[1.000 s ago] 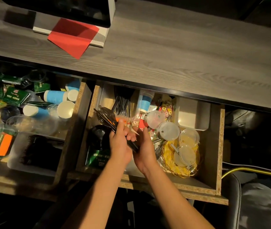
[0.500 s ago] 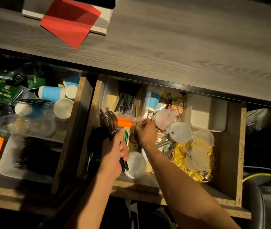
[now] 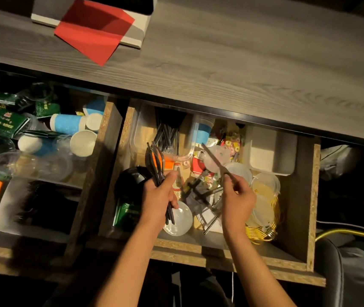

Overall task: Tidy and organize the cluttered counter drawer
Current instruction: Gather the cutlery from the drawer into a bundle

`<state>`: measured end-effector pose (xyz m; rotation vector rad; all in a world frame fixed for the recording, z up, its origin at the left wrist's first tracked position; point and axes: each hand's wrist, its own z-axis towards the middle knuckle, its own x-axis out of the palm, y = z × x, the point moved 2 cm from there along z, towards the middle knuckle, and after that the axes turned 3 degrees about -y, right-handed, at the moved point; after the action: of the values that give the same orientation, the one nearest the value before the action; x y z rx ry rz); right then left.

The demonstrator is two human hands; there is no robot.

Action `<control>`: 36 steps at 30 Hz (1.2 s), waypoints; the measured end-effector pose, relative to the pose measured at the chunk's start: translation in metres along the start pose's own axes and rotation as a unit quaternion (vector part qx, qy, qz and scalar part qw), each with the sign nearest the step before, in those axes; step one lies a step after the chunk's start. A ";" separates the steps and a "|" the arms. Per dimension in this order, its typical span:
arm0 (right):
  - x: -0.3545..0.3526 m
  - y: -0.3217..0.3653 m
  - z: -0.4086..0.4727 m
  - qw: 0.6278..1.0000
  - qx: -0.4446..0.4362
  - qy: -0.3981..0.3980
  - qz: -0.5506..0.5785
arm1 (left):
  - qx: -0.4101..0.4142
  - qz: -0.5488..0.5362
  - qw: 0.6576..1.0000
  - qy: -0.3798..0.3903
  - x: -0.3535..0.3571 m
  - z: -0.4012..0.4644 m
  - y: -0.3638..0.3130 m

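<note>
You're at a café or shop service counter: drawers under the wood-grain counter hold paper cups, clear lids, disposable cutlery.

A single head-worn wide-angle camera looks steeply down from above and in front of the open drawer, facing the counter top beyond it. It sits close, at arm's reach. A second drawer lies left of the open drawer. No other view shares the scene.
</note>
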<state>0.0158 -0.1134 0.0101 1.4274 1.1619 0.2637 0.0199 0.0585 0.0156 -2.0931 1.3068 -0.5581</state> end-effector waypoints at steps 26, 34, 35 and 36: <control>0.043 0.063 0.010 0.942 -0.050 0.331 0.025 | 0.024 0.042 0.991 0.128 -0.001 -0.020 -0.016; 0.081 -0.036 0.013 0.857 -0.049 0.341 -0.383 | 0.040 0.015 0.998 0.043 -0.014 0.004 -0.017; 0.087 -0.041 0.011 0.833 -0.064 0.353 -0.421 | 0.044 0.011 0.998 0.043 -0.013 0.007 -0.016; 0.092 -0.046 0.010 0.813 -0.082 0.361 -0.450 | 0.044 0.008 0.998 0.042 -0.012 0.009 -0.014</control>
<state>0.0446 -0.0607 -0.0737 0.4643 2.2448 0.2169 0.0302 0.0762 0.0181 -2.0045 1.3190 -0.6903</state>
